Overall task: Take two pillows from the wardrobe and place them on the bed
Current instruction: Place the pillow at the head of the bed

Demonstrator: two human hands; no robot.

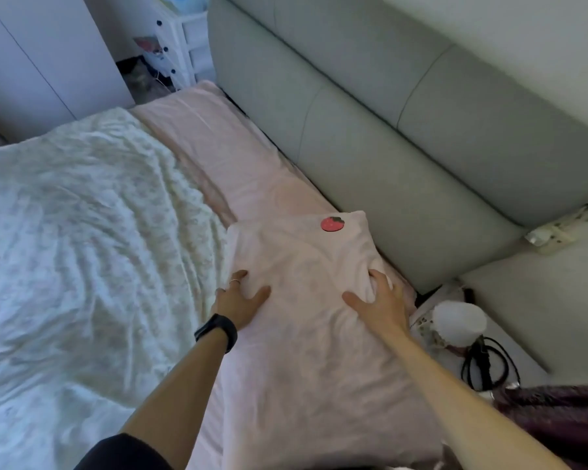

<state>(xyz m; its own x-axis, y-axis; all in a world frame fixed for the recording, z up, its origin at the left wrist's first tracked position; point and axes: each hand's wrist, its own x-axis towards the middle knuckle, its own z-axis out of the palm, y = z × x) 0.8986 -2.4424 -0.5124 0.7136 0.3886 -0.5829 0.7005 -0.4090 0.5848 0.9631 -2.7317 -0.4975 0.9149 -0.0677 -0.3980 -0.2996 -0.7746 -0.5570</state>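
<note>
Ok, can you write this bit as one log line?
pillow on bed | left hand holds pillow | right hand holds pillow | by headboard

Both hands are holding 1 pink pillow (306,351) that's lying on the bed's pink sheet (224,157), right beside the grey-green headboard (387,147). L hand (238,300), w/ a black wristband (218,330), is gripping the pillow's left edge, thumb on top. R hand (381,300) is digging its fingers into the fabric near the right edge. A strawberry patch (332,223) is showing at the pillow's far end. A crumpled floral duvet (82,232) is lying to the left.
</note>
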